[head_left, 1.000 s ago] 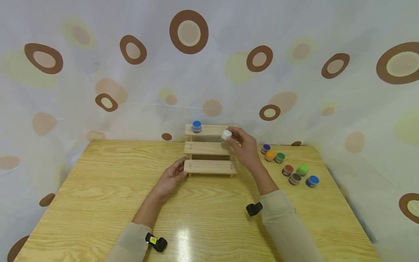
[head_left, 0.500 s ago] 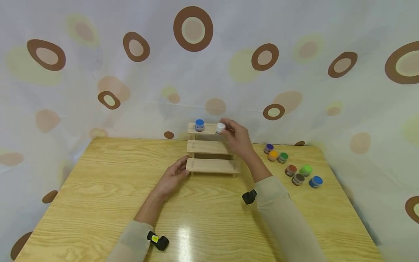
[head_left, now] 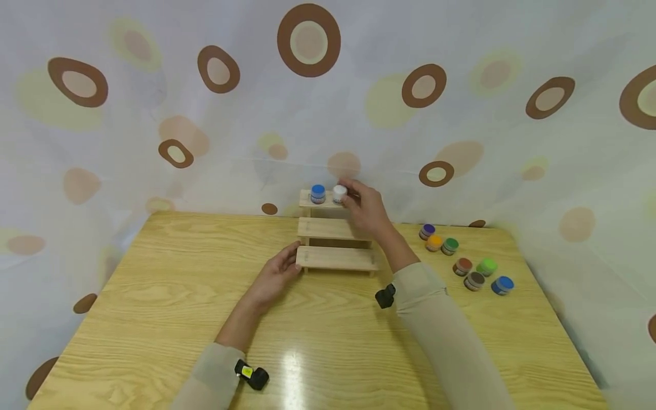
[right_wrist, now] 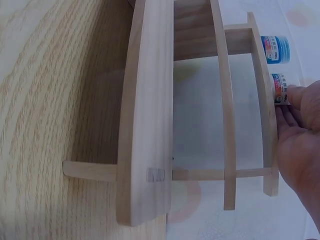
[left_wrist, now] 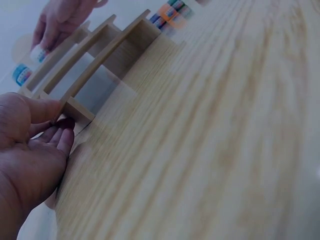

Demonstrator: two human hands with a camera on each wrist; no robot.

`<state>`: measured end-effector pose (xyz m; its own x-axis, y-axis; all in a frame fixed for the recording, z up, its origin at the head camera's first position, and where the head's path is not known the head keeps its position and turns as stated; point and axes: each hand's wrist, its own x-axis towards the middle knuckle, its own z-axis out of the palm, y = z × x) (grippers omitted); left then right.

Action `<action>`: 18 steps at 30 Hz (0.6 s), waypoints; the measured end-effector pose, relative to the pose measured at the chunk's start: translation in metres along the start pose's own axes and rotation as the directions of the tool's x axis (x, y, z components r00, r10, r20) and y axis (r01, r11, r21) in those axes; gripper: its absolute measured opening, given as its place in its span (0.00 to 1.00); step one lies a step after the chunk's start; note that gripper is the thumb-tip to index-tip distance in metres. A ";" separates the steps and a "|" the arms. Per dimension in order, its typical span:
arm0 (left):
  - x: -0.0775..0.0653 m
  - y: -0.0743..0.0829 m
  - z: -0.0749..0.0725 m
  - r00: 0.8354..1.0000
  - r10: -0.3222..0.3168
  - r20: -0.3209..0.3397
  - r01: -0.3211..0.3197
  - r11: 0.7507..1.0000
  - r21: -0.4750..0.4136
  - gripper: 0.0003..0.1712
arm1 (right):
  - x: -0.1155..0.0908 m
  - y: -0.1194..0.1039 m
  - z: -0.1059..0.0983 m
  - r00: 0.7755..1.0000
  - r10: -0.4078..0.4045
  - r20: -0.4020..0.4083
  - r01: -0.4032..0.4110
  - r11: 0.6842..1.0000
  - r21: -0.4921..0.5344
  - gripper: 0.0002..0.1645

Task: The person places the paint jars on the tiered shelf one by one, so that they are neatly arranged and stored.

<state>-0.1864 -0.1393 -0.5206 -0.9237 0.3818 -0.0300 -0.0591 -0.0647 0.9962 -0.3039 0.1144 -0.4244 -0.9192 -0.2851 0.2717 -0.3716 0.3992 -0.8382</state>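
Observation:
A three-tier wooden display stand [head_left: 335,259] stands near the back of the table. On its top shelf sits a small paint jar with a blue lid [head_left: 318,194], at the left end. Just to the right of it is a white paint jar [head_left: 339,194], which my right hand [head_left: 368,209] pinches between thumb and fingers; in the right wrist view the white jar's base [right_wrist: 278,89] is right at the shelf surface. My left hand [head_left: 271,279] grips the left end of the lowest shelf, thumb [left_wrist: 42,109] at the shelf's edge and fingers curled at its end.
Several paint jars stand on the table right of the stand: purple [head_left: 427,232], orange [head_left: 434,243], dark green [head_left: 450,246], red-brown [head_left: 463,266], light green [head_left: 487,266], dark brown [head_left: 474,281] and blue [head_left: 503,285]. A patterned curtain [head_left: 230,125] hangs behind the table.
My right hand has carried the white jar left and back onto the top shelf, close to the blue-lidded jar. My left hand stays at the stand's left end. The head view has shifted slightly.

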 end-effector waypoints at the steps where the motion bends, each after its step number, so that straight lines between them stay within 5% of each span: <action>1: 0.000 0.001 0.000 1.000 -0.001 -0.003 0.001 1.000 -0.002 0.37 | 0.000 0.000 -0.001 1.000 0.001 0.006 -0.001 1.000 0.003 0.26; 18: 0.000 0.003 0.002 1.000 -0.002 -0.014 0.002 1.000 0.005 0.37 | -0.015 0.005 -0.014 1.000 0.027 0.002 -0.027 0.986 0.163 0.35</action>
<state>-0.1853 -0.1375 -0.5171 -0.9289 0.3688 -0.0333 -0.0594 -0.0595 0.9965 -0.2940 0.1324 -0.4262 -0.9286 -0.2763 0.2476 -0.3201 0.2594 -0.9112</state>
